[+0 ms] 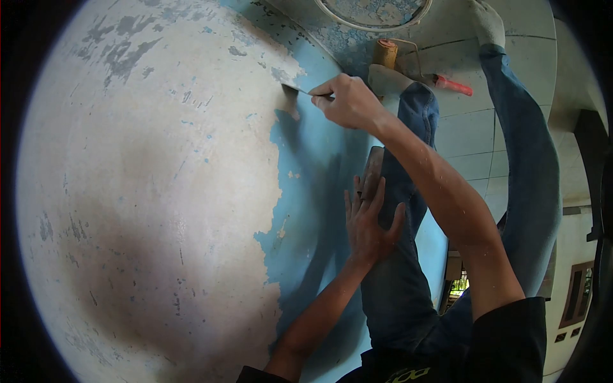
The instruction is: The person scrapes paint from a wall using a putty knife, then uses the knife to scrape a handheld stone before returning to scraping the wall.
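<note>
My right hand (348, 101) grips a scraper (291, 91), its thin blade against the wall (191, 127) where blue paint (303, 166) meets a pale bare patch. The scraper's handle is mostly hidden in my closed fingers. Lower down, my left hand (370, 226) lies with fingers spread beside my bent leg (396, 274), close to the painted wall. A long flat brownish-grey piece (373, 167) sticks out past its fingertips, overlapped by the fingers.
A paint roller with a brown sleeve (385, 53) and a red handle (454, 85) lies on the tiled floor (466, 137) by my feet. Beyond it stands a round rimmed container (377, 27), with paint flakes nearby. My other leg (527, 147) stretches along the right.
</note>
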